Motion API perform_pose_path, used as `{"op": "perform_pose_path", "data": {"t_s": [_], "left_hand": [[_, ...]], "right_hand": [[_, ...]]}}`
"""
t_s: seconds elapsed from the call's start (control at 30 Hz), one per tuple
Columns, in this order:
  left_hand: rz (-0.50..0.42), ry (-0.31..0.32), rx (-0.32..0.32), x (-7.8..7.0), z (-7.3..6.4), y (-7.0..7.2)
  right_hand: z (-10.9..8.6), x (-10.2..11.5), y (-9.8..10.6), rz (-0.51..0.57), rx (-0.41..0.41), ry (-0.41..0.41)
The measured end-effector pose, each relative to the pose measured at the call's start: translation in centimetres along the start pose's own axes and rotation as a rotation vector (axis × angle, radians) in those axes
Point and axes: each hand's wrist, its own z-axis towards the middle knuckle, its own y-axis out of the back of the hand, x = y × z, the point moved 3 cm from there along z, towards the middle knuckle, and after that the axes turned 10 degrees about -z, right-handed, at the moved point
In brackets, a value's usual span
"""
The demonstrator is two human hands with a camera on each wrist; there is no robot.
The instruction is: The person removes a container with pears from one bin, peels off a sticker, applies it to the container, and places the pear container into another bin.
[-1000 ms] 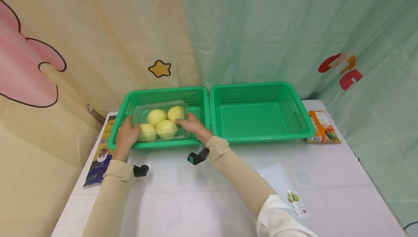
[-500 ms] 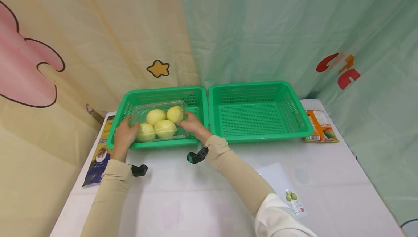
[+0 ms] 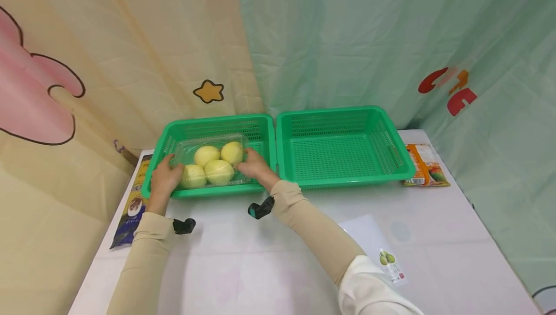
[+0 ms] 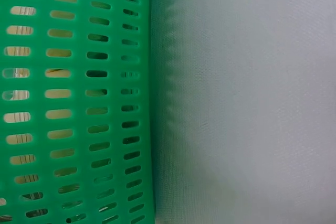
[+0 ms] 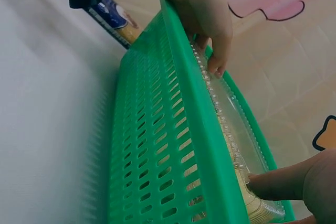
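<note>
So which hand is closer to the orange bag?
Right hand: it's at the right end of the box, with the right basket between it and the bag. The left hand is farther, at the box's left end.

Touches a clear box (image 5: 233, 116) inside a green basket (image 5: 202, 129) with the thumb of the right hand (image 5: 312, 184); across from that thumb, reaches fingers of the left hand (image 5: 205, 6) onto it, a blue packet (image 5: 115, 17) past them
</note>
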Motion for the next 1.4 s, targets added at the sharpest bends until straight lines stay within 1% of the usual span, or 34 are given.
{"op": "perform_pose_path", "data": {"t_s": [0.2,0.4,0.7,0.9,1.13,1.4], "left_hand": [[-0.013,0.000,-0.014,0.20,-0.08,0.06],[-0.031,-0.008,-0.018,0.11,-0.02,0.08],[-0.039,-0.019,0.004,-0.04,-0.01,0.09],[-0.060,-0.018,0.003,-0.06,-0.18,0.32],[-0.074,-0.009,0.007,-0.18,-0.28,0.26],[-0.077,0.008,-0.020,-0.08,-0.14,0.28]], "right_hand": [[-0.24,0.10,-0.05,-0.046,-0.013,0.010],[-0.24,0.06,0.13,-0.037,-0.017,0.010],[-0.31,0.23,0.43,-0.035,-0.032,0.015],[-0.52,0.28,0.42,-0.031,-0.030,0.020],[-0.47,0.27,0.47,-0.033,-0.037,0.014],[-0.64,0.31,0.50,-0.035,-0.036,0.007]]}}
